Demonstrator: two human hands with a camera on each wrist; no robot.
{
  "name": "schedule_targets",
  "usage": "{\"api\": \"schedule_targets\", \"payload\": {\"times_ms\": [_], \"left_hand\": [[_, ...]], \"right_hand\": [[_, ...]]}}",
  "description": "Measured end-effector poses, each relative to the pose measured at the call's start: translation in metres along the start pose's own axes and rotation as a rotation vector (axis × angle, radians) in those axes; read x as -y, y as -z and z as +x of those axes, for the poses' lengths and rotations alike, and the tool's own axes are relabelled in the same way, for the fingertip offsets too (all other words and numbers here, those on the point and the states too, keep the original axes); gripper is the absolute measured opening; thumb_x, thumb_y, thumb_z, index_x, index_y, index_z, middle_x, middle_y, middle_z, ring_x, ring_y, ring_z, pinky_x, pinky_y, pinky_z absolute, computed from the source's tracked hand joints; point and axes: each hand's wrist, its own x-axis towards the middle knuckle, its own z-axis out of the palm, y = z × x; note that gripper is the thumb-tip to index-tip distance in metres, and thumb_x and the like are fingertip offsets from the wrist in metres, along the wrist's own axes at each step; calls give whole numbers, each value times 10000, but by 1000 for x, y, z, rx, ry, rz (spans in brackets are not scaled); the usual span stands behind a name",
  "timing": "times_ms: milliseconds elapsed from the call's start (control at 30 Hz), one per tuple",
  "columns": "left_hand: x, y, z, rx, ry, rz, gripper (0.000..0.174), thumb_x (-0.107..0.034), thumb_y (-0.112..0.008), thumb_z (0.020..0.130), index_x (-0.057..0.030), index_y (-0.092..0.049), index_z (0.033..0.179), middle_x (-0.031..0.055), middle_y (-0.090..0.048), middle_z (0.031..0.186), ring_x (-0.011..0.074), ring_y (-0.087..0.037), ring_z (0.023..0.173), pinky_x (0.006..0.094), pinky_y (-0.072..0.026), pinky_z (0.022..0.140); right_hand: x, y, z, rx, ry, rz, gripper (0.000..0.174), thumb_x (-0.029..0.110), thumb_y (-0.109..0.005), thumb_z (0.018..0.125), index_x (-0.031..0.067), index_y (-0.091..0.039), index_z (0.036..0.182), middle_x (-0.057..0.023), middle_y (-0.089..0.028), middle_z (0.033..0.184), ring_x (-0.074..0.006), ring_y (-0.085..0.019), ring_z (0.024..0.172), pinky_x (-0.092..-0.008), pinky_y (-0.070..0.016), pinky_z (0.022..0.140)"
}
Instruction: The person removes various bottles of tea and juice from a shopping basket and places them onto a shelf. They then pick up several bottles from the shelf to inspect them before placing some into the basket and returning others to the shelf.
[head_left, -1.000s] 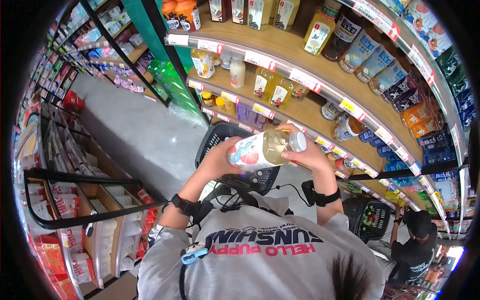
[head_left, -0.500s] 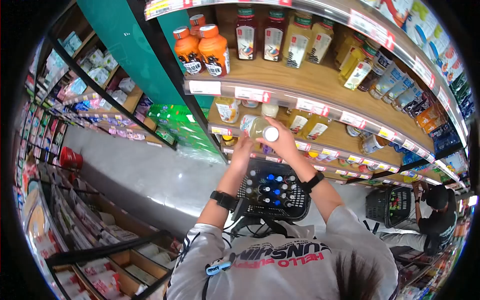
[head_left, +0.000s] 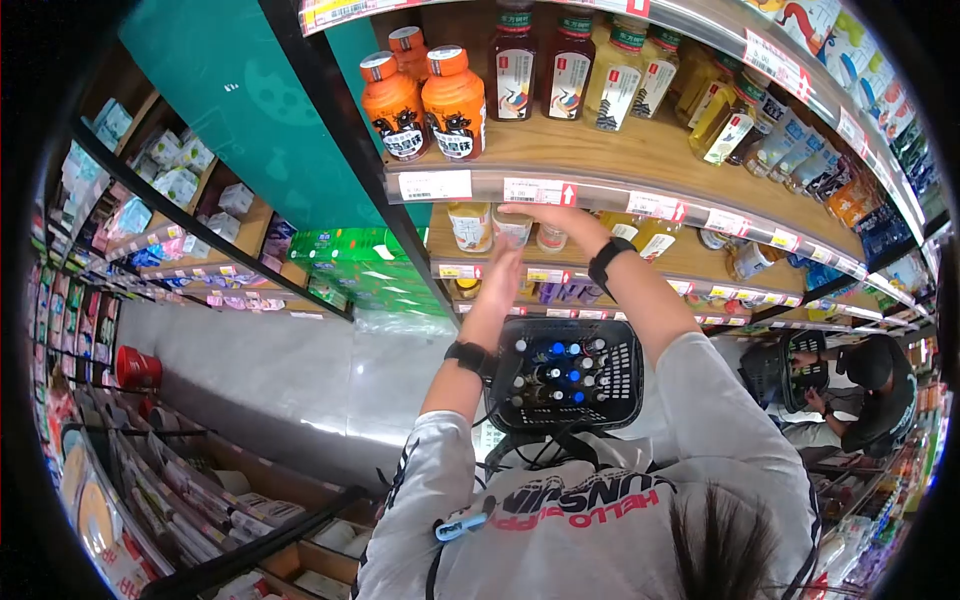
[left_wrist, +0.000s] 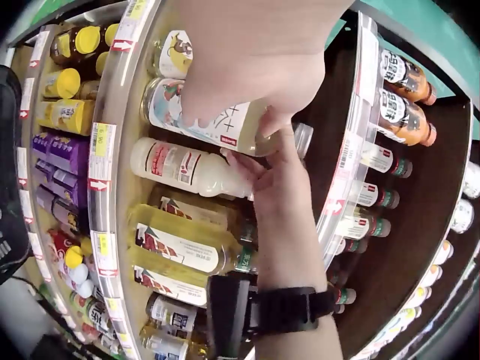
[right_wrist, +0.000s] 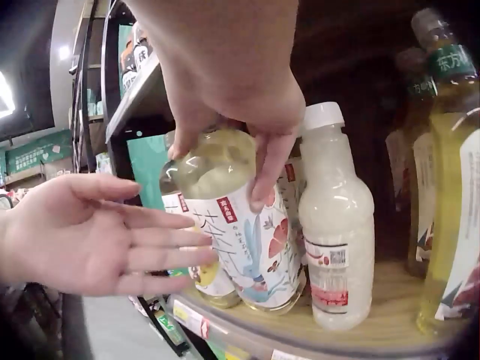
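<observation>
A clear bottle of pale liquid with an illustrated label (right_wrist: 259,232) stands on the middle shelf. My right hand (right_wrist: 232,94) grips it from above around its neck, thumb and fingers on either side. The left hand (right_wrist: 97,236) is held beside it, palm facing the bottle and fingers straight; contact is unclear in the left wrist view, where that hand (left_wrist: 255,67) covers part of the label. A milky white bottle (right_wrist: 337,240) stands to the right of the gripped one, and a similar clear bottle (head_left: 469,227) to its left.
Below the hands is a black basket (head_left: 628,375) holding several capped bottles. Orange bottles (head_left: 455,110) stand on the shelf above, whose price-tag edge (head_left: 435,186) overhangs. Another person (head_left: 875,390) is at the right beside a second basket. A red bucket (head_left: 138,368) stands far left.
Both hands have carried the bottle forward, from above the basket onto the middle shelf. The left hand has let go of its hold and straightened its fingers. The head view has shifted toward the shelves.
</observation>
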Motion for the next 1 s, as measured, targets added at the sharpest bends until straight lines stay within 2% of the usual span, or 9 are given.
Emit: {"api": "schedule_targets", "payload": {"times_ms": [200, 333, 433, 533, 567, 667, 767, 833, 1000], "left_hand": [[21, 33, -24, 102, 171, 140, 462, -139, -504, 784, -38, -394, 1221, 92, -459, 1205, 187, -426, 1121, 336, -299, 960], [30, 50, -55, 74, 297, 155, 403, -156, -508, 790, -29, -437, 1165, 104, -483, 1177, 208, -475, 1076, 342, -340, 930], [28, 52, -90, 53, 238, 147, 398, -185, -484, 809, -26, -425, 1169, 120, -480, 1181, 242, -474, 1086, 351, -352, 923], [13, 32, -139, -24, 174, 218, 419, -226, -451, 834, -22, -392, 1195, 133, -471, 1193, 275, -471, 1093, 358, -344, 933], [12, 34, -154, -34, 154, 222, 422, -228, -452, 837, -24, -387, 1200, 131, -473, 1191, 270, -475, 1088, 356, -344, 930], [4, 23, -202, -89, 87, 409, 381, -209, -451, 845, -33, -407, 1180, 117, -495, 1162, 234, -503, 1037, 326, -351, 899], [4, -5, -240, -88, 61, 710, 325, -175, -476, 834, -30, -465, 1124, 97, -529, 1112, 205, -525, 986, 305, -364, 869], [12, -29, -261, -12, 100, 885, 278, -158, -502, 820, -24, -516, 1064, 89, -560, 1054, 195, -539, 947, 298, -379, 847], [87, -115, -304, 396, 336, 1368, 196, -145, -573, 788, -6, -601, 923, 103, -617, 891, 189, -570, 873, 282, -423, 777]], "right_hand": [[-22, 5, -10, -49, -49, 340, 583, 484, -570, 740, 32, -528, 1105, -92, -539, 1080, -165, -487, 951, -287, -388, 799], [26, -11, -39, -159, 169, 489, 316, 301, -566, 801, 39, -566, 976, -24, -568, 916, -122, -504, 861, -262, -376, 792], [26, -20, -4, -264, 37, 267, 342, 283, -582, 790, 13, -553, 998, -74, -587, 936, -173, -546, 827, -308, -414, 752], [11, -32, -11, -554, 548, -136, 434, 333, -628, 748, -1, -544, 1012, -113, -598, 839, -185, -558, 780, -326, -450, 678], [10, -32, -38, -438, 338, -105, 468, 325, -633, 745, 14, -513, 1073, -129, -586, 893, -209, -566, 813, -337, -449, 706], [-43, -49, -113, -266, 609, -46, 492, 306, -612, 771, 27, -457, 1146, -137, -550, 1018, -219, -567, 872, -323, -445, 740], [-87, -10, -222, 391, 407, -77, 467, 291, -590, 797, 45, -448, 1168, -140, -547, 1064, -219, -570, 874, -323, -448, 765], [-125, 27, -282, 632, 219, -361, 455, 317, -592, 790, 54, -477, 1143, -142, -585, 975, -218, -593, 819, -320, -459, 692], [-243, 110, -426, 443, 154, -617, 467, 353, -564, 787, 43, -480, 1126, -181, -559, 1023, -336, -527, 944, -388, -425, 790]]}}
